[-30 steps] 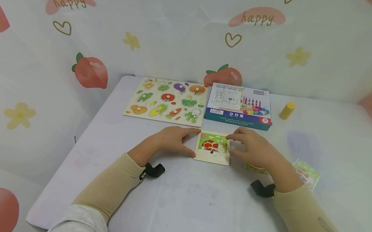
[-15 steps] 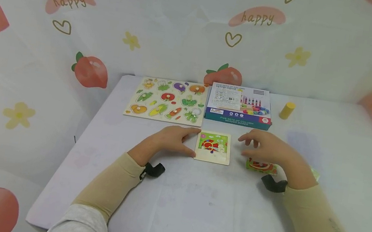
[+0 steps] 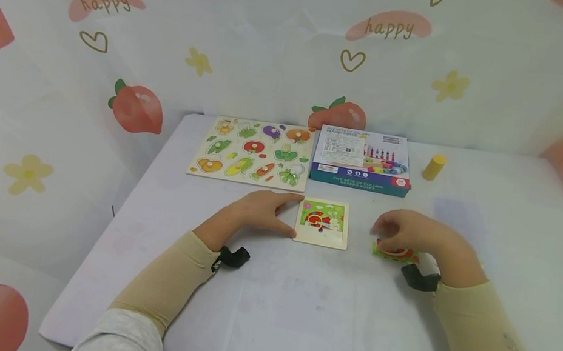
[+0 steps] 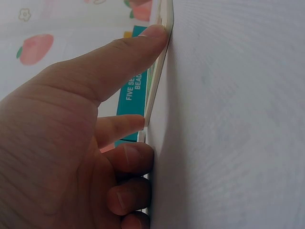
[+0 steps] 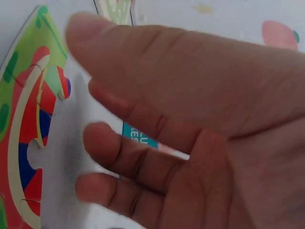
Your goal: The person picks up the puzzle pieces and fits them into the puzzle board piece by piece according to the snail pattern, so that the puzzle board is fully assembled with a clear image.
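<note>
A small square wooden jigsaw tray [image 3: 336, 239] lies flat, its upper part filled with a red and green snail picture. My left hand [image 3: 261, 209] holds the tray's left side, index fingertip at the far corner and thumb [image 4: 153, 34] at the near one. To the right, my right hand [image 3: 415, 236] is above joined jigsaw pieces [image 3: 397, 254], green and red with a cream curve. In the right wrist view its fingers are loosely bent, with nothing between them, beside the pieces [image 5: 15, 129]. The hand partly covers these pieces in the head view.
Behind stands a wooden vegetable peg puzzle [image 3: 231, 152], left of a flat bead-set box [image 3: 360, 183]. A yellow cylinder [image 3: 434, 167] stands to the box's right. The white-covered table [image 3: 292, 318] has a patterned cloth behind it.
My right hand has moved right, from the tray's right edge to over the loose jigsaw pieces. My left hand and the tray stay put.
</note>
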### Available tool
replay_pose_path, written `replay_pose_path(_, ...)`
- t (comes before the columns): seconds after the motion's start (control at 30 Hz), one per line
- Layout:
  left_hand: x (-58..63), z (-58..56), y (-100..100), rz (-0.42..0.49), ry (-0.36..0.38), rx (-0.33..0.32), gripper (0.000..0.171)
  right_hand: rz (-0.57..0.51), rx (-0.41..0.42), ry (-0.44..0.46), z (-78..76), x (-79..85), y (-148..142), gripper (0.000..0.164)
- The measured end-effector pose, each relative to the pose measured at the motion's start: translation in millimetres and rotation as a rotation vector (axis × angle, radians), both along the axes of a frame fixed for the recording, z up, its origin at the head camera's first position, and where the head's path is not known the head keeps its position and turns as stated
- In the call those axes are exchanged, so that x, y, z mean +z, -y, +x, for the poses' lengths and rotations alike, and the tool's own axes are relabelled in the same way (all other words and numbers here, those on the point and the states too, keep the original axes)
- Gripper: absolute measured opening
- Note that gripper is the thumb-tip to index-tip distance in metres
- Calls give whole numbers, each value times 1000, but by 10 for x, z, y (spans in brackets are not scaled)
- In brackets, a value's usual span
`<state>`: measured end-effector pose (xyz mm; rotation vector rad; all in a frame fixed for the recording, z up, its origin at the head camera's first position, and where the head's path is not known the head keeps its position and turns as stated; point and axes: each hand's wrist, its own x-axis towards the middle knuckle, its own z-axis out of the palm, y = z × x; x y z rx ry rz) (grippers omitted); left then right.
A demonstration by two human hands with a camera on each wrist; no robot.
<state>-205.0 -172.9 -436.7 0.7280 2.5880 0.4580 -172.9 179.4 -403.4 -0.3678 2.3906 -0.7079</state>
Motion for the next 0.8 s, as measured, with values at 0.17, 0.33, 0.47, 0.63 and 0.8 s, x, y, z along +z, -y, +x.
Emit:
replay_pose_path(0.17,-6,5,7,7,2,3,93,79,-23,26,6,-35,16,38)
replay_pose_path(0.33,1,5,8,12,-1,4,93,140,-16,31,16,-40,52,36)
replay_pose_path(0.47,3,4,3,11,1,0,93,163,-18,50,28,-34,81,37)
replay_pose_path(0.63,-4,1,1,9,1,0,93,173,-21,66,45,-31,102,42)
replay_pose_path(0.8,-18,2,5,9,-4,3,92,153,5,40,50,-24,124,35)
